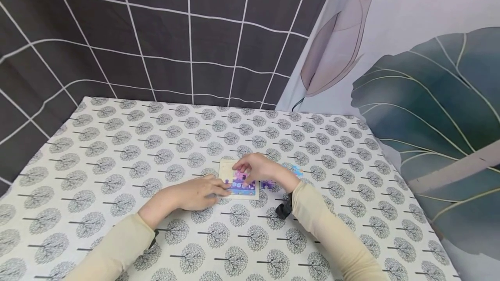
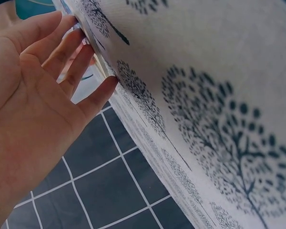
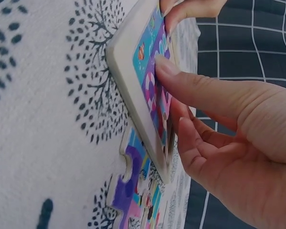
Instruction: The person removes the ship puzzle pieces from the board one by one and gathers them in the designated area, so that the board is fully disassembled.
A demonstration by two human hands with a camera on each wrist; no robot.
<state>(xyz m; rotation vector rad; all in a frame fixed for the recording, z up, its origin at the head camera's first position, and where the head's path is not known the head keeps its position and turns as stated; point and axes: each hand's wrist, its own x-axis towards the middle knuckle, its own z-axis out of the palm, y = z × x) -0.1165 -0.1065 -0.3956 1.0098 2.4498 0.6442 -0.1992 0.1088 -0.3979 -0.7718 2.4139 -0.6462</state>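
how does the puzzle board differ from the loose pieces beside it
The puzzle board is one straight-sided panel with a pale rim; the loose pieces have knobbly, cut-out edges. The left hand and right hand touch the puzzle board, while the loose pieces lie untouched to its right. Both show purple and blue printing and lie on the tree-print cloth.

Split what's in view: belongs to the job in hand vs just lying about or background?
Job:
- puzzle tray
- fitted pieces
- loose pieces beside the tray
- left hand, touching tray
- right hand, thumb on fitted pieces

Background:
- tree-print cloth
- dark grid curtain
- leaf-print curtain
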